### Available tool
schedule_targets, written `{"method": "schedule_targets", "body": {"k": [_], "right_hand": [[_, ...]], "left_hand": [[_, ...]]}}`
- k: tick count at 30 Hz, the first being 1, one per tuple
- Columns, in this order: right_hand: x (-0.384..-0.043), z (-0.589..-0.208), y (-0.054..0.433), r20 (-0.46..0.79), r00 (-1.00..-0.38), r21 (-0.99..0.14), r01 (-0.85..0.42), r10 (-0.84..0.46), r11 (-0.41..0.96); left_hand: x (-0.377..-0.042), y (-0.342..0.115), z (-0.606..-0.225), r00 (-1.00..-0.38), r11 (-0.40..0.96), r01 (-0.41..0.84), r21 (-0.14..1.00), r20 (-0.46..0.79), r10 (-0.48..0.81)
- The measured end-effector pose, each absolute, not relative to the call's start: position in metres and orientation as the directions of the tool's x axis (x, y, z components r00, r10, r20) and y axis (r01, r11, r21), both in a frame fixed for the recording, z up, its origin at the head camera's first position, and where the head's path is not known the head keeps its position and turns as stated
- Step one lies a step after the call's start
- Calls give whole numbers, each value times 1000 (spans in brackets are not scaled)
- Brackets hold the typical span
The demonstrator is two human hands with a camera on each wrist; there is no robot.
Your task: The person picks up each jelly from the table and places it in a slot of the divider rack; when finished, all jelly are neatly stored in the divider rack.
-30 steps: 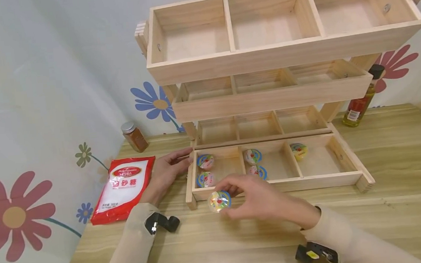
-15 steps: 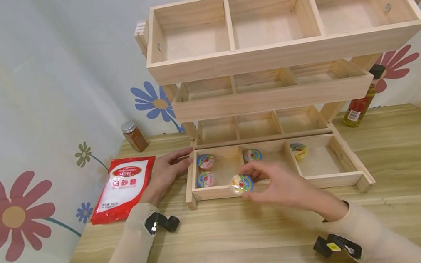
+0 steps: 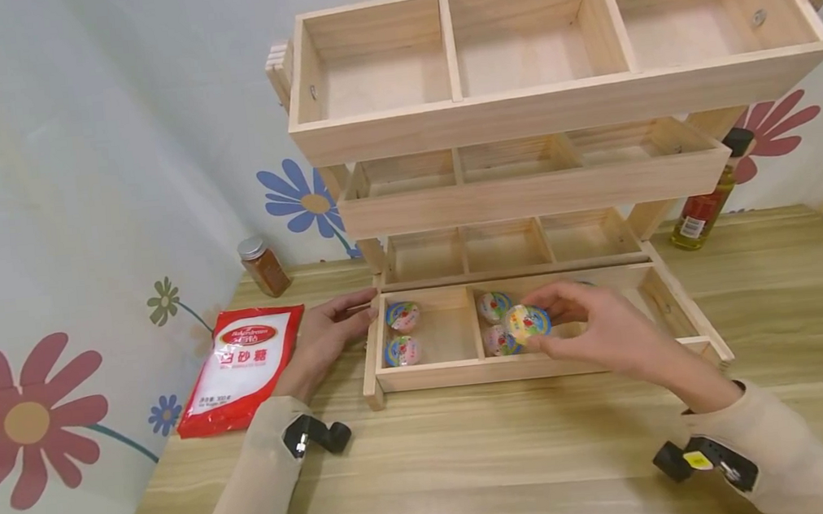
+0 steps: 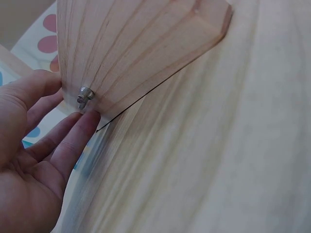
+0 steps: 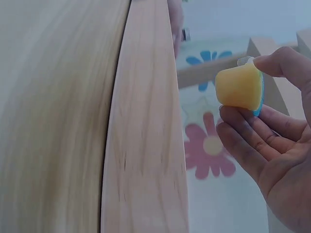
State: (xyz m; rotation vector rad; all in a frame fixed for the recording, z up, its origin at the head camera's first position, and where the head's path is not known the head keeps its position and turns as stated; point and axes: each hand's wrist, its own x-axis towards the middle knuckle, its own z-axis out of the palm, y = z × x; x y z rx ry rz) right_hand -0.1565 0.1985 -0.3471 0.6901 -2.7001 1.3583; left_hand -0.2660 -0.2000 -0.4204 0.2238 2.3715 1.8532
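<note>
Fingers of right hand (image 3: pixel 594 331) pinch jelly cup (image 3: pixel 527 322) above middle compartment (image 3: pixel 537 348) — probably; left hand (image 3: pixel 323 338), fingers straight, steadies rack (image 3: pixel 371 358).

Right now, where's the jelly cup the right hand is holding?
Head view: the jelly cup is pinched in the right hand, above the bottom tray, over its middle compartment near the divider to the right one.

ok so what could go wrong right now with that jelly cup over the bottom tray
1. The right hand pinches the jelly cup only at its fingertips; a loose grip could drop it onto the two cups below.
2. The left hand merely rests against the wooden rack; a knock might shift it.
</note>
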Motion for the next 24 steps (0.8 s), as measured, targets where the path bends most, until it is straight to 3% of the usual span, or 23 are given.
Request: {"method": "schedule_targets", "body": {"k": [24], "right_hand": [[-170, -361, 273, 214, -939, -730, -337, -270, 594]], "left_hand": [[-262, -200, -417, -980, 232, 15, 973, -31, 195]]}}
